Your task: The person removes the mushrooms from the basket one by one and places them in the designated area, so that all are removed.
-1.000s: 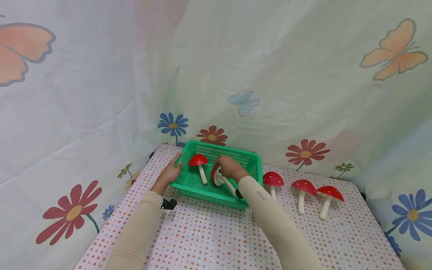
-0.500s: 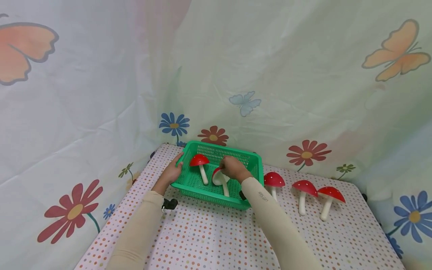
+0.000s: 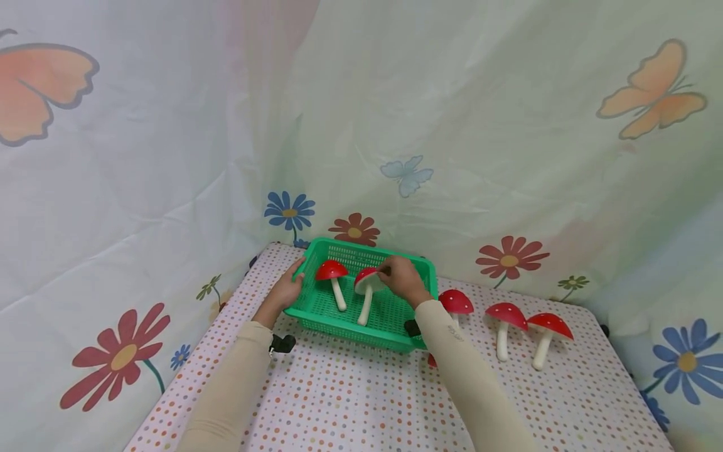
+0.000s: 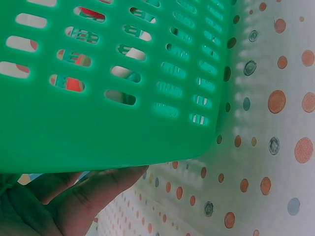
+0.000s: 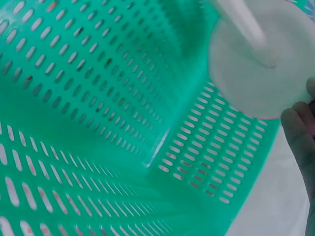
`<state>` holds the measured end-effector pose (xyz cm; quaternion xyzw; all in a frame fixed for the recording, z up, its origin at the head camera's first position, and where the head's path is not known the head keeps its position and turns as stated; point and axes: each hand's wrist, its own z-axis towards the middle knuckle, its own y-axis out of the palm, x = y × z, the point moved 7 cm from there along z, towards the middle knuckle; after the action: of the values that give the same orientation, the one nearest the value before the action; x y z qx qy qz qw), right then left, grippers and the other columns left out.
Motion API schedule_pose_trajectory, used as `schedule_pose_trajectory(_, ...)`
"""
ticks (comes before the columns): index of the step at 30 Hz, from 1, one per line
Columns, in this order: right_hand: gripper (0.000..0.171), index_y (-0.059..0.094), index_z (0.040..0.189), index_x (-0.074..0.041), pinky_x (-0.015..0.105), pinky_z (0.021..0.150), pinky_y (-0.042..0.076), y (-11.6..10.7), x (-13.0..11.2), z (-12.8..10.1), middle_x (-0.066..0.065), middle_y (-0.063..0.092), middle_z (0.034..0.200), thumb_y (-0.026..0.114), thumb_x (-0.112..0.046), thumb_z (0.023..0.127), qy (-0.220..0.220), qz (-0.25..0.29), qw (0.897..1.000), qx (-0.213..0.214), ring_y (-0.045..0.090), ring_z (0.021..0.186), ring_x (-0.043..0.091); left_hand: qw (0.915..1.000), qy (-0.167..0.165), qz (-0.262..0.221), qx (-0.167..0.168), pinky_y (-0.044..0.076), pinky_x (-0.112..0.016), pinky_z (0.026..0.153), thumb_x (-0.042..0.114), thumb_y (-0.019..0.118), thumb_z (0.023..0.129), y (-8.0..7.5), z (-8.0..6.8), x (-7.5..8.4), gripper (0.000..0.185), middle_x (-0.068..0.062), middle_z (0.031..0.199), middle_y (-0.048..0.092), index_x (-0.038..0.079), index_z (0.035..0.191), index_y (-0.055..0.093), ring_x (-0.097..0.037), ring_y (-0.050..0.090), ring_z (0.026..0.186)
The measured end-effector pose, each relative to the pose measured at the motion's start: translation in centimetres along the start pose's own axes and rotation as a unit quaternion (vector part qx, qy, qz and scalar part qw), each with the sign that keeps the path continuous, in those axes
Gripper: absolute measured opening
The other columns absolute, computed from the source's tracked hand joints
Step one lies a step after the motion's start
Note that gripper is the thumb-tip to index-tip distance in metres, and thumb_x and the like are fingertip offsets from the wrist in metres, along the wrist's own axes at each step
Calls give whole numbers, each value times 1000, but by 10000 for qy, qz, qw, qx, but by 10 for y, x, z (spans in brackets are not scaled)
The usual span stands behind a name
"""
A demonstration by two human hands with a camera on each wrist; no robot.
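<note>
A green plastic basket (image 3: 350,333) with slotted walls sits toward the back of the table. My left hand (image 3: 285,292) grips its left rim; in the left wrist view, the fingers (image 4: 106,189) lie along the basket's edge. Inside, a toy mushroom (image 3: 337,295) with a red, white-dotted cap lies on the left. Beside it is a second toy mushroom (image 3: 366,306), its stem toward me. My right hand (image 3: 403,279) pinches the right edge of that cap. From the right wrist, the pale underside of the cap (image 5: 241,83) shows, fingertips right at its rim.
Right of the basket, several more red toy mushrooms (image 3: 507,314) lie on the dotted tablecloth (image 3: 339,402). A bit of red cap (image 3: 432,361) peeks out by the right sleeve. A floral curtain (image 3: 508,157) hangs behind the table.
My right hand has turned the second mushroom so its stem swings left, nearly parallel to the first, and has shifted to the cap's right edge. The left hand stays on the rim.
</note>
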<state>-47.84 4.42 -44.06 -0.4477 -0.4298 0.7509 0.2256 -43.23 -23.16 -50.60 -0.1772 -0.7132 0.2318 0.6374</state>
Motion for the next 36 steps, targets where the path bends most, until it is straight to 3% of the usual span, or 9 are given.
schedule_pose_trajectory(5, 17, 74, 105, -3, 43, 82, 58, -33, 10, -12, 14, 71, 105, 67, -15, 95, 266, 604, 9945, 809, 68, 95, 29, 9999, -16, 107, -19, 28, -63, 114, 28, 32, 108, 1, 0, 0, 52, -15, 164, 21, 29, 159, 19, -46, 26, 146)
schedule_pose_trajectory(10, 21, 73, 107, -2, 46, 83, 56, -76, 29, -38, 16, 71, 105, 68, -19, 94, 595, 1071, 9766, 1768, 67, 97, 32, 9999, -50, 99, -29, 28, -64, 114, 29, 31, 108, 0, -2, 1, 52, -14, 164, 21, 30, 159, 19, -45, 26, 146)
schedule_pose_trajectory(14, 26, 73, 110, -4, 32, 79, 56, -106, 52, -70, 16, 73, 106, 67, -24, 95, 1015, 1321, 9575, 2355, 69, 95, 28, 9999, -66, 57, -56, 28, -64, 114, 29, 32, 108, 0, -2, 2, 52, -14, 164, 20, 32, 159, 18, -45, 25, 146)
schedule_pose_trajectory(18, 31, 72, 114, -5, 13, 75, 52, -127, 75, -108, 15, 73, 108, 66, -29, 95, 1577, 1691, 9374, 2603, 70, 87, 7, 9999, -112, 97, -80, 27, -65, 113, 29, 31, 108, 0, -4, 2, 52, -15, 164, 19, 31, 159, 17, -46, 25, 146)
schedule_pose_trajectory(21, 36, 71, 116, -6, 8, 74, 51, -137, 89, -138, 15, 73, 111, 67, -34, 94, 1924, 1879, 9261, 2644, 68, 84, -4, 9998, -122, 104, -80, 28, -65, 113, 29, 31, 108, -1, -4, 2, 52, -15, 164, 19, 30, 159, 17, -47, 25, 146)
schedule_pose_trajectory(25, 43, 70, 117, -7, 8, 74, 50, -145, 105, -178, 16, 72, 113, 66, -42, 93, 2227, 1650, 9174, 2855, 71, 92, 7, 9998, -72, 113, -147, 27, -65, 114, 28, 30, 109, -3, -4, 3, 53, -15, 165, 17, 31, 159, 15, -46, 24, 146)
schedule_pose_trajectory(27, 42, 71, 115, -6, 7, 72, 49, -144, 116, -197, 16, 73, 111, 68, -41, 92, 2174, 1717, 9098, 3090, 70, 92, 11, 9998, -41, 102, -172, 25, -65, 115, 28, 29, 109, -4, -4, 3, 53, -16, 165, 16, 31, 159, 14, -46, 22, 147)
schedule_pose_trajectory(32, 40, 69, 115, 0, 5, 70, 51, -129, 144, -236, 15, 71, 110, 69, -32, 93, 2205, 2005, 9022, 3118, 64, 80, -12, 9998, -68, 70, -150, 23, -65, 116, 28, 29, 109, -6, -5, 2, 53, -14, 166, 14, 32, 159, 13, -46, 20, 148)
schedule_pose_trajectory(36, 38, 64, 118, 5, 9, 72, 53, -117, 163, -265, -3, 68, 105, 65, -25, 96, 2579, 2260, 8911, 2973, 62, 82, -16, 9996, -120, 141, -192, 21, -65, 116, 30, 28, 109, -1, -4, 3, 53, -14, 166, 14, 32, 159, 12, -45, 19, 149)
